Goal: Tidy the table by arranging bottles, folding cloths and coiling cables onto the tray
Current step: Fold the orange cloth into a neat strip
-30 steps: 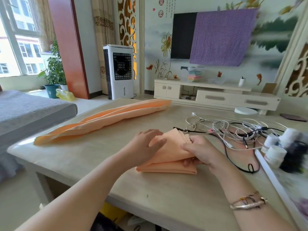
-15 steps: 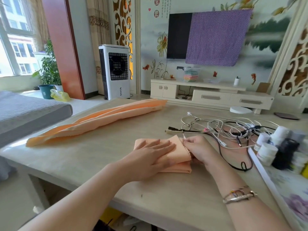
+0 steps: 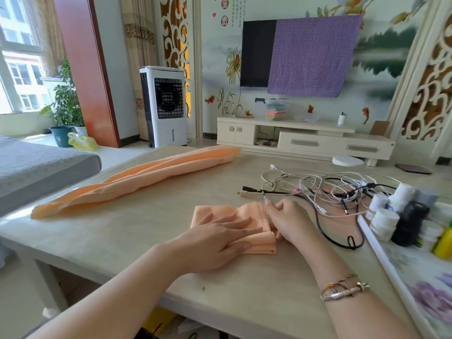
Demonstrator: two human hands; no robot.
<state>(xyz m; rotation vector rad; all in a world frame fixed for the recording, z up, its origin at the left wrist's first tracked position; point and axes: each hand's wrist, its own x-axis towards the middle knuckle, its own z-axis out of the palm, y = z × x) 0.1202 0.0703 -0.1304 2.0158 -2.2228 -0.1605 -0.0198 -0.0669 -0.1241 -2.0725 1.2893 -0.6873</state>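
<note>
- Folded orange cloth (image 3: 232,216) lies flat on the beige table (image 3: 244,289), near its front edge and just left of the cables.
- Left hand (image 3: 215,243) lies palm down on the folded cloth, fingers straight and spread, pressing it flat.
- Right hand (image 3: 288,221) sits at the cloth's right, zigzag-cut edge; its fingers are curled and pinch that edge, the thumb side touching the fabric.
- Bracelets (image 3: 344,288) circle the right wrist.
- Long orange cloth (image 3: 137,182), loosely rolled, stretches diagonally across the far left part of the table, well apart from the folded one.
- Tangle of white and black cables (image 3: 327,192) lies loose on the table, just behind and to the right of the right hand; one black cable loops toward the tray.
- White tray (image 3: 381,255) with a floral print sits at the table's right edge, holding white-capped bottles (image 3: 384,221) and a dark bottle (image 3: 411,223) clustered at its far end.
</note>
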